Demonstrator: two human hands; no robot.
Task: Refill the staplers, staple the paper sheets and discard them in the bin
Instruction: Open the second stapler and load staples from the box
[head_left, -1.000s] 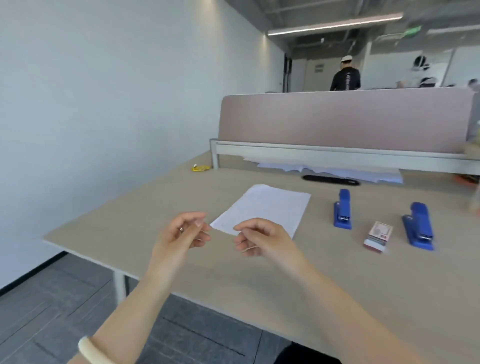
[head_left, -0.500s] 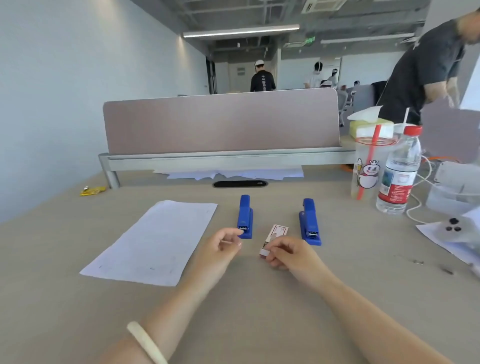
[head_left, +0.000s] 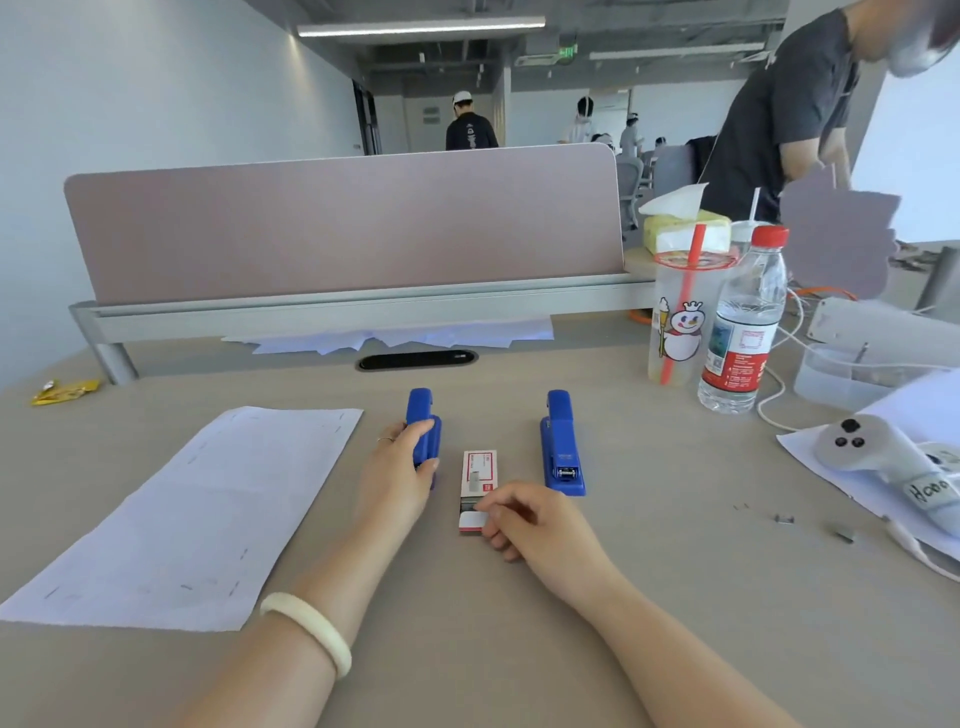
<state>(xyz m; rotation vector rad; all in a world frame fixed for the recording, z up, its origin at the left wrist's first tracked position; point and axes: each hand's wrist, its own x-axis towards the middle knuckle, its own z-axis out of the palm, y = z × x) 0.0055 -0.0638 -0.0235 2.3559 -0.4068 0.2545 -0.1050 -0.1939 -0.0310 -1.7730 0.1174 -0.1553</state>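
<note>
Two blue staplers lie on the beige desk. My left hand (head_left: 397, 475) is wrapped around the left stapler (head_left: 423, 421), thumb on its right side. The right stapler (head_left: 561, 441) lies untouched. Between them sits a small red-and-white staple box (head_left: 478, 470) with its near flap open. My right hand (head_left: 535, 522) pinches that flap at the box's near end. A white paper sheet (head_left: 192, 509) with several staple marks lies flat to the left. No bin is in view.
A plastic cup with a red straw (head_left: 675, 322) and a water bottle (head_left: 743, 327) stand at the right. A white controller (head_left: 878, 457) rests on paper at the far right. Loose staples (head_left: 810, 525) lie nearby. A pink divider (head_left: 343, 223) backs the desk. A person (head_left: 779, 114) stands behind.
The view swung right and down toward the staplers. My left hand went from hovering to gripping the left stapler, and my right hand took hold of the staple box flap.
</note>
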